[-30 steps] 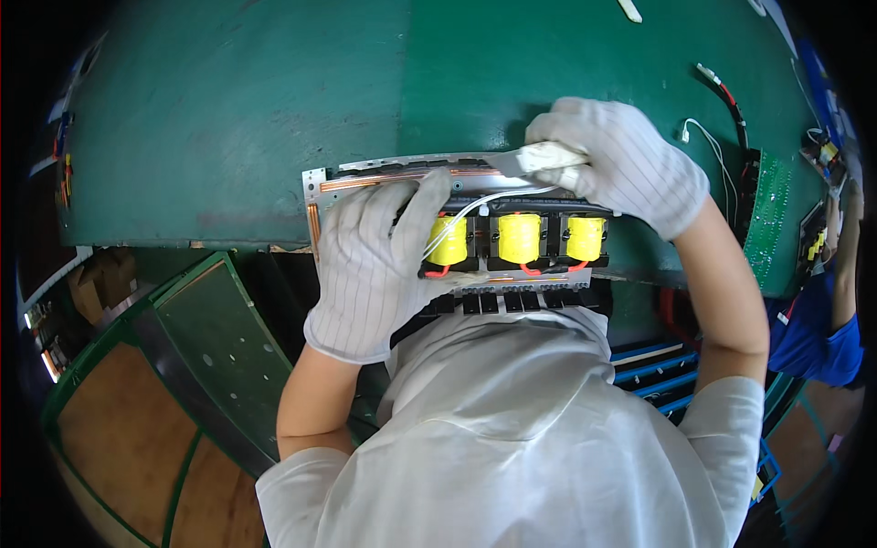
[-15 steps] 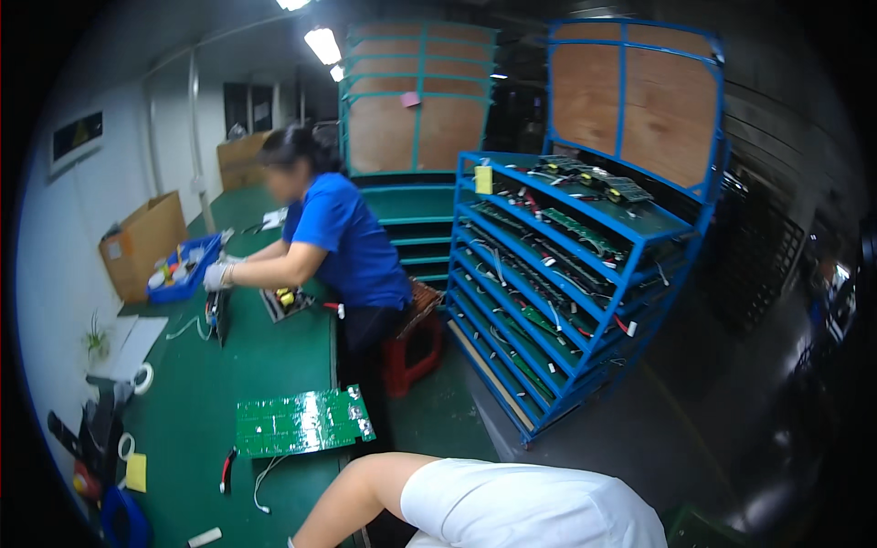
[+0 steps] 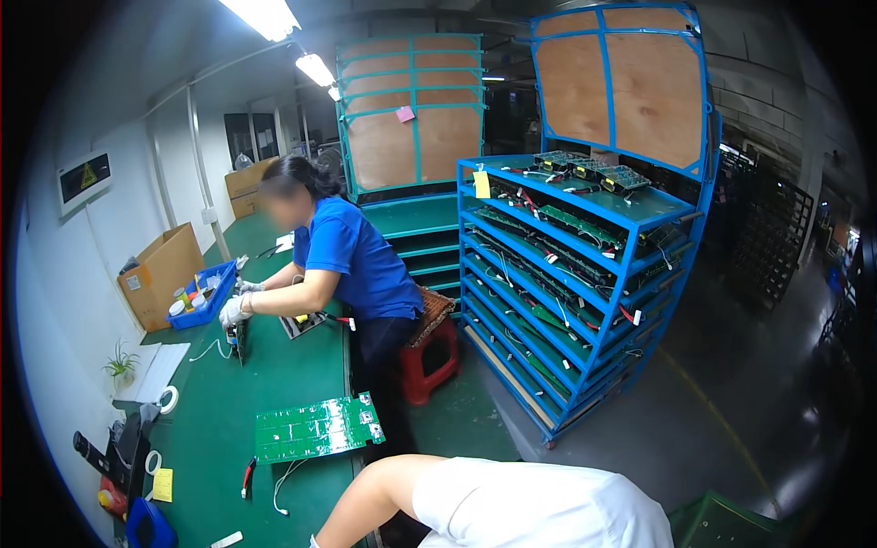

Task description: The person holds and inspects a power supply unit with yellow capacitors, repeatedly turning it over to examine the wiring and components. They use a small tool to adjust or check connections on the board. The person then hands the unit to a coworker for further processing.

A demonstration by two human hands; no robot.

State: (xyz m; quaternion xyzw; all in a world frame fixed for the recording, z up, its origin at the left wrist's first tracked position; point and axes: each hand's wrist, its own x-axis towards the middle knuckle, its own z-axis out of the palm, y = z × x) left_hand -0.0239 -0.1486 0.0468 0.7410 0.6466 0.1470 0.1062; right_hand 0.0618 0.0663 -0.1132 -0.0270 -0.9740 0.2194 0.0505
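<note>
A bent forearm with a white sleeve (image 3: 539,502), seemingly my right arm, reaches in along the lower edge toward the table. Only a sliver of a white glove cuff (image 3: 313,542) shows at its end; the hand itself is below the picture, and my left hand is out of view too. Nearest that arm, a green circuit board (image 3: 315,429) lies on the green table (image 3: 215,402) with shiny solder marks facing up. A red and black lead (image 3: 248,478) and a white cable with a plug (image 3: 284,489) stick out from its near edge.
A co-worker in a blue shirt (image 3: 356,256) sits on a red stool (image 3: 429,365), gloved hands on an upright board. A blue rack (image 3: 585,320) holds several boards. Left are a blue bin (image 3: 206,306), a carton (image 3: 164,274), tape rolls (image 3: 167,399) and a yellow note (image 3: 163,485).
My view has tilted, so the table, board and co-worker appear slightly lower and farther right. The board lies as before; my arm keeps nearly the same pose.
</note>
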